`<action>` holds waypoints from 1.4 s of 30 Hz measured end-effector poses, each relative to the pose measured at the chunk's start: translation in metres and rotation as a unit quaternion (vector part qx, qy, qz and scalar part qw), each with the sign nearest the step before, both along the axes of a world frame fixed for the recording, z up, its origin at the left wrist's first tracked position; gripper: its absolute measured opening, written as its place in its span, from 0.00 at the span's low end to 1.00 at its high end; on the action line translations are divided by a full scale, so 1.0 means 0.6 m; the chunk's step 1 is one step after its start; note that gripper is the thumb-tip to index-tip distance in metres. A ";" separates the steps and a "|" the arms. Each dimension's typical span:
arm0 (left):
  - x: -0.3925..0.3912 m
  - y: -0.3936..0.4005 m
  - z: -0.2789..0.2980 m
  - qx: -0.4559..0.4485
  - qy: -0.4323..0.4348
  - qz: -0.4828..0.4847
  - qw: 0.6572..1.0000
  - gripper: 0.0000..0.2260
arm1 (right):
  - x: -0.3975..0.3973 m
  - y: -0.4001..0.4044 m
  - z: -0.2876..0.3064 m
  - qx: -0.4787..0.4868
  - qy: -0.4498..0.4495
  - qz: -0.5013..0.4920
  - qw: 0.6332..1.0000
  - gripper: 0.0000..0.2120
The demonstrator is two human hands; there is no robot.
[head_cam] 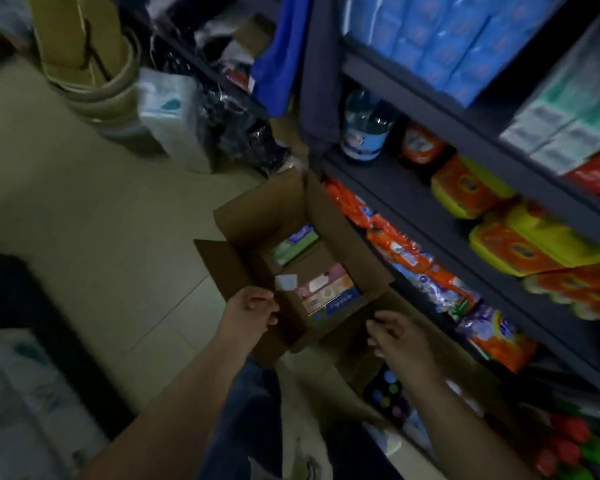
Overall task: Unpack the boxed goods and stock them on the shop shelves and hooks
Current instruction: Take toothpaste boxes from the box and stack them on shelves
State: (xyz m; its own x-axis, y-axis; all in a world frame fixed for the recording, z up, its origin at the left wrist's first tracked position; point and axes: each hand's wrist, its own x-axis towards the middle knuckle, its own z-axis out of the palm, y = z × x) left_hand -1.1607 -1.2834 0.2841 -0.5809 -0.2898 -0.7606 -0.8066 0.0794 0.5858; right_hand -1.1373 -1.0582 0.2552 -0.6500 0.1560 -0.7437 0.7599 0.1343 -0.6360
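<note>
An open cardboard box (257, 213) stands on the tiled floor beside the dark shop shelves (413, 209). Inside it lie small colourful packs (329, 289) near me and a green pack (293, 245) further back. My left hand (253, 311) hovers at the box's near left edge with fingers loosely curled and nothing in it. My right hand (397, 339) hangs over the near right flap, fingers also loosely curled and holding nothing. A small white slip (285, 282) sticks to the inner box wall.
The shelves hold orange and yellow packs (499, 244), blue boxes (447, 39), white and red boxes (568, 133) and a water bottle (362, 129). A second box with coloured dots (387, 393) lies below my right hand. Bagged goods (174, 112) and rolled cardboard (84, 46) crowd the floor behind.
</note>
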 end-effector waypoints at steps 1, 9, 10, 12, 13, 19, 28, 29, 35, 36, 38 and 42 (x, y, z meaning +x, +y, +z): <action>-0.015 -0.021 -0.024 0.010 -0.009 -0.012 1.000 0.06 | -0.012 -0.033 -0.022 0.000 -0.010 -0.019 1.000 0.06; -0.128 -0.162 -0.180 0.034 -0.053 -0.101 0.993 0.05 | -0.087 -0.214 -0.188 0.013 -0.107 -0.130 0.986 0.08; -0.138 -0.170 -0.197 0.035 -0.056 -0.111 0.992 0.05 | -0.092 -0.221 -0.202 0.017 -0.112 -0.131 0.985 0.08; -0.156 -0.179 -0.234 0.039 -0.055 -0.126 0.990 0.05 | -0.104 -0.227 -0.228 0.027 -0.117 -0.130 0.984 0.07; -0.164 -0.179 -0.253 0.043 -0.052 -0.131 0.989 0.05 | -0.110 -0.227 -0.240 0.031 -0.116 -0.128 0.984 0.07; -0.186 -0.153 -0.381 0.063 -0.049 -0.162 0.984 0.05 | -0.140 -0.208 -0.352 0.035 -0.101 -0.125 0.986 0.06; -0.207 -0.100 -0.611 0.032 -0.063 -0.206 0.976 0.05 | -0.218 -0.170 -0.608 0.059 -0.087 -0.044 0.994 0.04; -0.214 -0.096 -0.639 0.024 -0.061 -0.212 0.975 0.05 | -0.225 -0.172 -0.636 0.069 -0.079 -0.025 0.994 0.03; -0.289 -0.100 -0.830 -0.073 -0.007 -0.251 0.965 0.10 | -0.285 -0.188 -0.797 0.043 -0.022 -0.023 0.999 0.10; -0.303 -0.105 -0.860 -0.081 0.005 -0.250 0.965 0.11 | -0.298 -0.191 -0.823 0.040 -0.018 -0.024 0.999 0.10; -0.329 -0.114 -0.912 -0.096 0.031 -0.257 0.961 0.18 | -0.323 -0.198 -0.872 0.046 -0.006 -0.029 0.998 0.09; -0.356 -0.125 -1.011 -0.230 0.056 -0.363 0.901 0.36 | -0.351 -0.200 -0.952 0.048 0.031 -0.066 0.996 0.07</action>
State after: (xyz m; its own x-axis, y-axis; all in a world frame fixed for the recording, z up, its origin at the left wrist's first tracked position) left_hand -1.3741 -1.3585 -0.3228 -0.8104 -0.0727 -0.5813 -0.3826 0.8172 0.4311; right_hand -1.3479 -1.1783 -0.3158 -0.6630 0.3110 -0.6810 0.7350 0.0974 -0.6710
